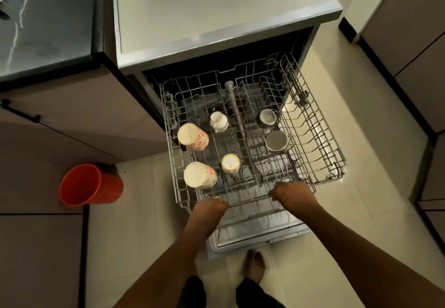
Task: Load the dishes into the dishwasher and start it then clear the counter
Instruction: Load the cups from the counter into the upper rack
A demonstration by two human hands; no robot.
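Observation:
The dishwasher (226, 18) stands open with its upper wire rack (320, 139) pulled out over the lowered door (260, 240). In the rack sit two floral mugs (193, 136) (199, 175) upside down, a small cream cup (230, 163), a white cup (218, 121) and two steel cups (267, 117) (277, 141). My left hand (212, 205) grips the rack's front rail at the left. My right hand (291, 193) grips the same rail further right, fingers curled over it.
An orange bucket (90, 185) stands on the tiled floor left of the dishwasher. A dark counter (45, 23) is at the upper left above brown cabinets. My bare foot (254, 264) is just in front of the door. More cabinets line the right side.

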